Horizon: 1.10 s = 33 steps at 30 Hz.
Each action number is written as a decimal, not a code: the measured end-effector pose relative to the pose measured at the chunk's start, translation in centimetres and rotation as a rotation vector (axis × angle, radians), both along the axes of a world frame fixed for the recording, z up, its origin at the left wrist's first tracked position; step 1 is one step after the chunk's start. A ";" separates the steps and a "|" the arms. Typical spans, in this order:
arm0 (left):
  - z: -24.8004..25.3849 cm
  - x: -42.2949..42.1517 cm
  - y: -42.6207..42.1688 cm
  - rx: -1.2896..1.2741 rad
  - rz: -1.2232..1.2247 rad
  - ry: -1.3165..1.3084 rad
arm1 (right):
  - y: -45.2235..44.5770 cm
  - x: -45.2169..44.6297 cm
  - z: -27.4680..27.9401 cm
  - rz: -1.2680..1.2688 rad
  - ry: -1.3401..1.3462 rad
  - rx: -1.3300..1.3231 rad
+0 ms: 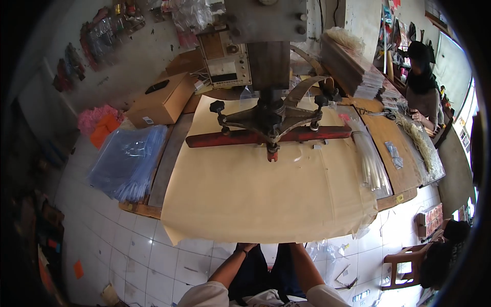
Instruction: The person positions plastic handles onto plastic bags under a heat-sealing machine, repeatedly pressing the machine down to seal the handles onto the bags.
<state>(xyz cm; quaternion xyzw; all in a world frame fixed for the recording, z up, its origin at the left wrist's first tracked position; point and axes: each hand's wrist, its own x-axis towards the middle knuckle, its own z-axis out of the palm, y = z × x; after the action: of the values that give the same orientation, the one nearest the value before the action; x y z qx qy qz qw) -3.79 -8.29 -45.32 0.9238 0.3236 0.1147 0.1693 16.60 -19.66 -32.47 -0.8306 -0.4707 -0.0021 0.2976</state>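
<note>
A large tan sheet (pixel 245 204) covers the work table, and its front edge overhangs towards me. My left hand (pixel 246 246), with a dark band at the wrist, reaches beneath that edge. Close by on the right, my right hand (pixel 291 245) is at the same edge, mostly covered by it. The fingers of both hands are hidden, so I cannot make out what they touch. Above the sheet stands a press head (pixel 271 120) with a long red bar (pixel 230 137) across it. A few small clear scraps (pixel 317 147) lie on the sheet behind the bar's right half.
Clear plastic sheets (pixel 128 163) are stacked at the left, near a cardboard box (pixel 161 100). Plastic strips (pixel 371 163) lie along the right side. A control box (pixel 225 61) stands behind. Another person (pixel 424 92) sits at the back right; a stool (pixel 406 266) is at the lower right.
</note>
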 end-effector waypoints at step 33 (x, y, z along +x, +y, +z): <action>44.4 -11.9 0.2 -0.842 -0.637 -0.101 | -20.9 4.1 31.0 -0.031 0.415 0.232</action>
<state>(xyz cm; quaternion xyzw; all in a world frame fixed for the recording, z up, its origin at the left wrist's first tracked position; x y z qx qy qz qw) -15.65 -8.05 -0.88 0.8217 0.0365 -0.0378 0.5676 20.66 -40.57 -1.43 -0.7806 -0.3832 0.1102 0.4812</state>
